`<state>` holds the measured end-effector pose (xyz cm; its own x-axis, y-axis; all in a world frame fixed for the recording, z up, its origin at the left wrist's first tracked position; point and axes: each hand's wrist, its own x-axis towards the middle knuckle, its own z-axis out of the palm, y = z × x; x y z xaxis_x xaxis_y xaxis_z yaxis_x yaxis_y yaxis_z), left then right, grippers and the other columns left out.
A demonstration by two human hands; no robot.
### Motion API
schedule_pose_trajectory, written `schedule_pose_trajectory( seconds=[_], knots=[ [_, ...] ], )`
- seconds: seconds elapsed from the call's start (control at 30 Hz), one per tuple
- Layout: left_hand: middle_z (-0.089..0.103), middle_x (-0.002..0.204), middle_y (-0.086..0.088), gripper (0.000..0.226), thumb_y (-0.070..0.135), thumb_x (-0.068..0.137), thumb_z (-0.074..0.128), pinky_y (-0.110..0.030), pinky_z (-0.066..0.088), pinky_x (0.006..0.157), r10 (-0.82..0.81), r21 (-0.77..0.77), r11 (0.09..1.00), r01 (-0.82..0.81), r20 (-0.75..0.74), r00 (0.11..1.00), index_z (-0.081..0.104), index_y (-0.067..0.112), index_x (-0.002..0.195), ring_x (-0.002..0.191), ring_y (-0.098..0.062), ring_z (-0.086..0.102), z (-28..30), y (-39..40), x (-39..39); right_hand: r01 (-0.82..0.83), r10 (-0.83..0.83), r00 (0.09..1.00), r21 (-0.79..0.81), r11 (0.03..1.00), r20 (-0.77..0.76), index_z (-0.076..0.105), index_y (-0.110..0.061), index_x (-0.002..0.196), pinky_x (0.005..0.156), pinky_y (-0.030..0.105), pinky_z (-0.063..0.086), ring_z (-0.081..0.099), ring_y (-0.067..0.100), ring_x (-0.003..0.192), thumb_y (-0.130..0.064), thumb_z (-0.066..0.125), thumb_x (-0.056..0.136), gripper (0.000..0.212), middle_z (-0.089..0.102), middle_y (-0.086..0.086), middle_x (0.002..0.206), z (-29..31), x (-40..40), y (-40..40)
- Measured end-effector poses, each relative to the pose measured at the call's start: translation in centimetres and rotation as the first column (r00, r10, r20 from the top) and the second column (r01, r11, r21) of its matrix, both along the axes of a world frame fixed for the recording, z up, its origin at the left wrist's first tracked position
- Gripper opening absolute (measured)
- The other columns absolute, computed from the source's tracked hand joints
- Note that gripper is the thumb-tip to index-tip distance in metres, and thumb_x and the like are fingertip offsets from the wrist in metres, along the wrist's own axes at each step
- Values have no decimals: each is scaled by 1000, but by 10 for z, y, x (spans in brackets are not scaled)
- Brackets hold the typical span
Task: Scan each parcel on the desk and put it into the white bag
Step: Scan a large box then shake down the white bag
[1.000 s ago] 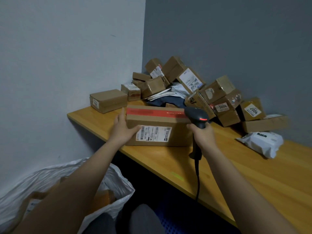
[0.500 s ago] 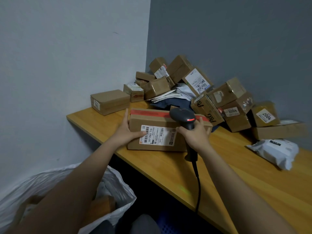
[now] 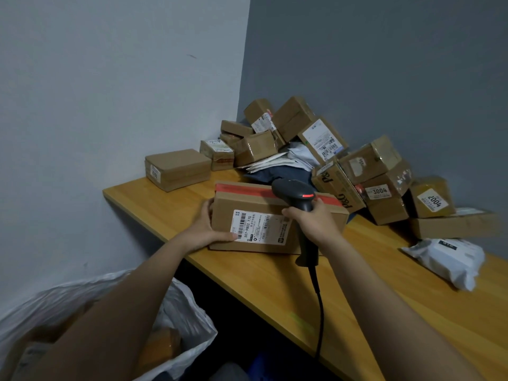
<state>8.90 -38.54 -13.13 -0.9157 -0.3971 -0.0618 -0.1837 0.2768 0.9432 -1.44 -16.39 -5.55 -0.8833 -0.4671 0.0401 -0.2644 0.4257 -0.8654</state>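
View from the head camera over a wooden desk [image 3: 275, 284] set in the corner of a room. A long cardboard box [image 3: 264, 215] with a red tape strip along its top edge stands on the desk near the front edge, its white shipping label [image 3: 259, 228] facing the camera. The left hand [image 3: 209, 229] grips the left end of the box, thumb pressed on the front face beside the label and fingers wrapped round the end. The right hand [image 3: 316, 222] is curled round the handle of a black barcode scanner [image 3: 298, 196], whose head, showing a red light, sits over the top edge of the box; its cable [image 3: 319, 306] hangs down past the desk front. Behind the box, a pile of parcels [image 3: 330, 160] is heaped into the corner, with a separate brown box [image 3: 178, 169] to the left against the wall and a white plastic mailer [image 3: 445, 259] lying to the right. The white bag [image 3: 178, 320] stands open below the desk at lower left, partly hidden by the left forearm, with brown boxes inside
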Motion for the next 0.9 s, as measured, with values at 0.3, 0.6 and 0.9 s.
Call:
schedule_pose_trajectory(
  seconds=[0.3, 0.6, 0.9],
  knots=[
    [34, 145, 2, 133, 78, 37, 79, -47, 42, 106, 91, -30, 995, -96, -150, 984, 12, 44, 147, 128, -19, 42, 4, 1, 7, 43, -54, 994, -112, 993, -100, 50, -49, 96, 105, 56, 41, 45, 31, 132, -62, 67, 52, 49, 51, 3, 137, -5, -1, 2],
    [37, 145, 0, 75, 42, 84, 68, -32, 47, 89, 169, 4, 984, -178, -340, 925, 29, 38, 148, 116, -17, 47, 75, 20, 14, -8, -32, 974, -174, 985, -225, 63, -12, 97, 73, 45, 53, 65, 28, 85, -17, 69, 85, 15, 68, 14, 94, 20, 38, 36],
    [38, 150, -4, 69, 37, 87, 67, -28, 42, 92, 165, -1, 984, -178, -373, 913, 33, 39, 147, 115, -14, 48, 105, 41, 36, -109, 128, 924, 73, 991, -361, 62, -20, 93, 63, 46, 57, 65, 25, 69, -23, 70, 81, 14, 67, 6, 80, 26, 70, 63]
  ],
)
